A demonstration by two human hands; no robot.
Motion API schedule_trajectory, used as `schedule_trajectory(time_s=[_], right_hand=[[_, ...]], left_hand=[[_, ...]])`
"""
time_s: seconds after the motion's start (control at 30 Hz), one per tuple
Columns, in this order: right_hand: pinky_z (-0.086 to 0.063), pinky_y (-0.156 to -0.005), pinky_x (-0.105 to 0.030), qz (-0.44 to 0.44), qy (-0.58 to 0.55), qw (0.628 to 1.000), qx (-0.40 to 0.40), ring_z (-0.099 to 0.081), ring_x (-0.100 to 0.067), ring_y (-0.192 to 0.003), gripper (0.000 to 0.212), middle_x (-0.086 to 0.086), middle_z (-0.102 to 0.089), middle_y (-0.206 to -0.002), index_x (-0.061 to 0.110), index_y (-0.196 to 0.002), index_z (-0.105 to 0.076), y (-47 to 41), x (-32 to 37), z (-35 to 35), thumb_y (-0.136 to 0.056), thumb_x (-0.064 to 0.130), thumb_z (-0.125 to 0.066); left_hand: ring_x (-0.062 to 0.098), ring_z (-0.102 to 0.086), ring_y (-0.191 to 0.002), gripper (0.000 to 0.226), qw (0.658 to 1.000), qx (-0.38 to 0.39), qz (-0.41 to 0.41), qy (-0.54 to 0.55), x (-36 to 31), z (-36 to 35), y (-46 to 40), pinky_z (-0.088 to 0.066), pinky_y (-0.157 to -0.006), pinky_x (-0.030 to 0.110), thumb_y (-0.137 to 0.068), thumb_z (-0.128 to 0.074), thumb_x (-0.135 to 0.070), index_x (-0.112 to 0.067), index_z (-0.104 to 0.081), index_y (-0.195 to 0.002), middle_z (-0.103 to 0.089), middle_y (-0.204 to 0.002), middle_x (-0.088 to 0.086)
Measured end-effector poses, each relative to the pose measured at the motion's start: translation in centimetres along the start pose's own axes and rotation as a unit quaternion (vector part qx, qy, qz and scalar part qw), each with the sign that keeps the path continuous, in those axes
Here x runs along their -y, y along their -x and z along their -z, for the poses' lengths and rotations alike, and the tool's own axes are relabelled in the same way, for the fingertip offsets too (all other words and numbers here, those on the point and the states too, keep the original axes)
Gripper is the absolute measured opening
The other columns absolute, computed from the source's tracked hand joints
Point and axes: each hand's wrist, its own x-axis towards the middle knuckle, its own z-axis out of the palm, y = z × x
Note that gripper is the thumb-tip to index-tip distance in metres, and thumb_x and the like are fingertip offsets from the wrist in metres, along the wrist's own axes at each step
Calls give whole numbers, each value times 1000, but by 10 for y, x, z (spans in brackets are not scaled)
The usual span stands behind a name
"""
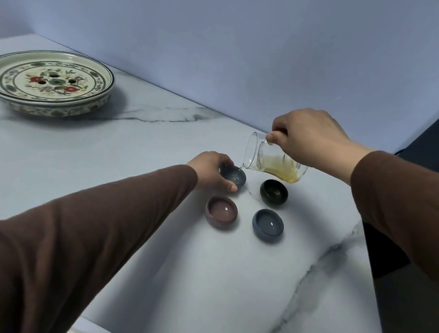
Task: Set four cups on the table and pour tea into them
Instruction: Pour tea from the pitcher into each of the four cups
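Note:
Four small cups stand in a square on the marble table [141, 254]. My left hand [212, 169] grips the far-left grey-blue cup [235, 176] by its side. My right hand [308, 135] holds a glass pitcher [274, 160] of amber tea by its handle, tilted left, its spout over that cup and a thin stream falling in. The black cup [273, 192] sits to the right, under the pitcher. Nearer me, the mauve cup [221, 212] and the blue cup [268, 225] both hold liquid.
A large flowered ceramic tea tray [46, 81] with drain holes sits at the far left of the table. A pale wall runs behind the table. The table's right edge lies just right of the cups, with dark floor beyond.

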Motion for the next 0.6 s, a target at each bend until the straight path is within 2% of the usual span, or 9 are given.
schedule_trajectory(time_s=[0.43, 0.6], right_hand=[[-34, -59, -31, 24, 20, 1000, 1, -54, -27, -76, 27, 7, -54, -67, 27, -76, -58, -6, 3, 9, -95, 44, -52], [-32, -57, -30, 29, 25, 999, 0, -53, -27, -75, 27, 7, -53, -66, 27, -74, -57, -7, 3, 11, -95, 43, -52]], left_hand=[[20, -60, -111, 64, 1000, 7, 6, 11, -2, 1, 1, -49, -101, 35, -67, -87, -39, -22, -64, -125, -64, -122, 0], [19, -59, -113, 63, 1000, 5, 5, 5, -4, 2, 1, -47, -99, 31, -69, -86, -38, -22, -63, -126, -63, -124, 0]])
